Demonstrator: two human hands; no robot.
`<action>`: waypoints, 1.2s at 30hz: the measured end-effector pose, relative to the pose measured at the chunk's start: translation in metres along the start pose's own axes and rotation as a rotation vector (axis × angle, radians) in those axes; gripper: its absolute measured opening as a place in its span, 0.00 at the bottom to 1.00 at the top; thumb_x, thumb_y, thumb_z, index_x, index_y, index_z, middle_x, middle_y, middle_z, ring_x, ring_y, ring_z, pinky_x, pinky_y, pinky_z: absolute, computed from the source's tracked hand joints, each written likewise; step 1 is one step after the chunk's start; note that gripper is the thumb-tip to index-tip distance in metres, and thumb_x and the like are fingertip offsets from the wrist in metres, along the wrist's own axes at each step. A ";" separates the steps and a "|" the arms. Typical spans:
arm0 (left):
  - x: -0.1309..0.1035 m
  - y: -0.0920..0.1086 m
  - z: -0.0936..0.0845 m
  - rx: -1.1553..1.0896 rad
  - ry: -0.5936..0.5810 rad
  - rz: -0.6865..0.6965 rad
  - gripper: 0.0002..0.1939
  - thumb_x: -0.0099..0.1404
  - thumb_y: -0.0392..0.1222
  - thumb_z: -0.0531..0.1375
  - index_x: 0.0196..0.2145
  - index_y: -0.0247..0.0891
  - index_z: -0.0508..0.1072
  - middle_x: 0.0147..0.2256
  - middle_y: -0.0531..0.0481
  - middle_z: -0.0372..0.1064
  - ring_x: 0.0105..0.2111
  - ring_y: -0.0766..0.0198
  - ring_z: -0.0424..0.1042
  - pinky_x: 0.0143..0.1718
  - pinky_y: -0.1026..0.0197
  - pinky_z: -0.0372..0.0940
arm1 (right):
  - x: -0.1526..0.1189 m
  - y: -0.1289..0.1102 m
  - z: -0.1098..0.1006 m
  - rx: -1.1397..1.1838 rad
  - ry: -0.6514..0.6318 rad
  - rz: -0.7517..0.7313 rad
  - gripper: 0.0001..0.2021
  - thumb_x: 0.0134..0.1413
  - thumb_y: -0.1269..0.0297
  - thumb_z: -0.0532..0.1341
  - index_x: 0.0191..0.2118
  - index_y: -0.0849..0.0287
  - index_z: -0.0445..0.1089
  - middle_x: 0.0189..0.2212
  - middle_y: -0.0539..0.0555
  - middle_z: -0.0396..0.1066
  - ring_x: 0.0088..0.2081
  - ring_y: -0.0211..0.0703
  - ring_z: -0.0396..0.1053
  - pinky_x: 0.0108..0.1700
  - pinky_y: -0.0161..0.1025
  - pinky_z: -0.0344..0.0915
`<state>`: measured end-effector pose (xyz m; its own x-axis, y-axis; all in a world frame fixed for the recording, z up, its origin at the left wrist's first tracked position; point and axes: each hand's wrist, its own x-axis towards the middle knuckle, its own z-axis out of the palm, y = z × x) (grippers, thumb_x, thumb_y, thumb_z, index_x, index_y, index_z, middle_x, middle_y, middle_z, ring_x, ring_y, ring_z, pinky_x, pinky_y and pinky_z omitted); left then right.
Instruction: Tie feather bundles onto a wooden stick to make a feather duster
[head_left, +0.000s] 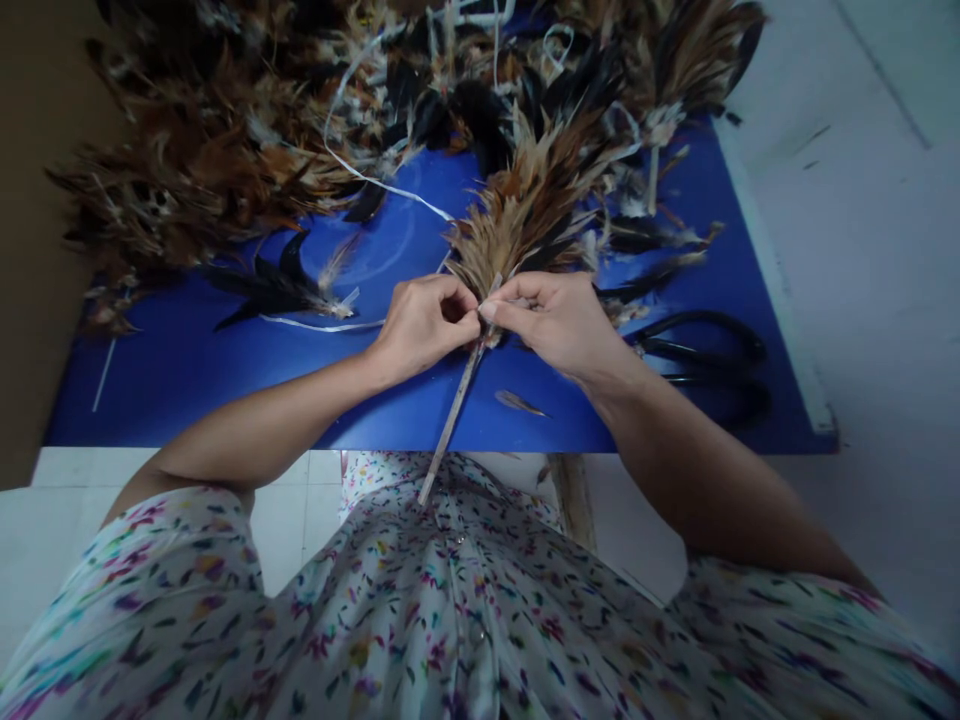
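Note:
A bundle of brown and black feathers [517, 215] lies on the blue table, its quill ends gathered round a thin wooden stick [448, 432] that juts past the front edge toward me. My left hand [429, 322] pinches at the base of the feathers, thumb and forefinger closed. Opposite it, my right hand [551, 315] pinches at the same spot, the two sets of fingertips nearly touching. A white plastic strip [330, 326] runs from under my left hand across the table, and a short pale end of strip rises between the hands. What exactly sits in each pinch is mostly hidden.
Heaps of loose brown feathers [202, 190] cover the back and left of the blue table [360, 410]. Black-handled scissors [705, 345] lie by my right forearm. Another feather bundle on a stick [664, 120] is at back right. A cardboard surface [45, 250] stands left.

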<state>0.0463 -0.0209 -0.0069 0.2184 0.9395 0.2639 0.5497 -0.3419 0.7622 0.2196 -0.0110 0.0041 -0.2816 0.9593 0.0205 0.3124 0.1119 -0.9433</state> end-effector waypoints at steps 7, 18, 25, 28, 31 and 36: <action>0.001 0.002 -0.004 0.104 -0.043 0.030 0.03 0.54 0.35 0.63 0.24 0.36 0.71 0.25 0.52 0.72 0.27 0.68 0.69 0.29 0.64 0.63 | -0.001 -0.004 -0.008 -0.045 0.014 0.029 0.05 0.48 0.66 0.66 0.26 0.61 0.75 0.18 0.48 0.64 0.22 0.33 0.56 0.25 0.35 0.52; 0.001 0.000 -0.011 0.227 -0.101 0.066 0.03 0.54 0.36 0.63 0.25 0.37 0.72 0.25 0.52 0.72 0.27 0.67 0.69 0.31 0.64 0.63 | -0.004 -0.004 -0.023 -0.218 -0.001 0.030 0.04 0.47 0.69 0.65 0.24 0.58 0.75 0.17 0.49 0.63 0.20 0.35 0.55 0.23 0.38 0.50; 0.002 0.000 -0.012 0.210 -0.097 0.062 0.02 0.52 0.34 0.63 0.24 0.37 0.72 0.24 0.52 0.72 0.27 0.67 0.69 0.31 0.64 0.63 | -0.003 0.000 -0.024 -0.304 -0.026 0.009 0.04 0.44 0.73 0.64 0.24 0.59 0.74 0.14 0.47 0.58 0.20 0.35 0.55 0.24 0.38 0.51; 0.003 -0.004 -0.011 0.176 -0.121 0.033 0.02 0.51 0.34 0.62 0.24 0.36 0.72 0.24 0.52 0.72 0.27 0.67 0.70 0.29 0.65 0.64 | -0.003 0.001 -0.025 -0.353 -0.049 -0.043 0.05 0.45 0.73 0.62 0.24 0.59 0.75 0.14 0.47 0.59 0.21 0.35 0.57 0.26 0.38 0.53; 0.005 -0.006 -0.012 0.047 -0.170 -0.089 0.03 0.53 0.34 0.60 0.29 0.37 0.71 0.22 0.55 0.71 0.22 0.69 0.70 0.25 0.67 0.63 | -0.003 -0.002 -0.027 -0.416 -0.076 -0.100 0.05 0.45 0.72 0.62 0.25 0.59 0.75 0.16 0.47 0.65 0.22 0.35 0.60 0.29 0.36 0.55; 0.008 0.007 -0.013 0.068 -0.246 -0.243 0.08 0.63 0.45 0.55 0.31 0.38 0.70 0.17 0.56 0.67 0.17 0.67 0.66 0.22 0.65 0.60 | -0.003 -0.008 -0.033 -0.478 -0.152 -0.157 0.05 0.46 0.71 0.62 0.29 0.59 0.77 0.21 0.49 0.72 0.26 0.37 0.67 0.32 0.35 0.57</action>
<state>0.0418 -0.0153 0.0083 0.2575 0.9632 -0.0767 0.6598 -0.1172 0.7422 0.2480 -0.0061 0.0225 -0.4758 0.8770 0.0673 0.6252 0.3911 -0.6755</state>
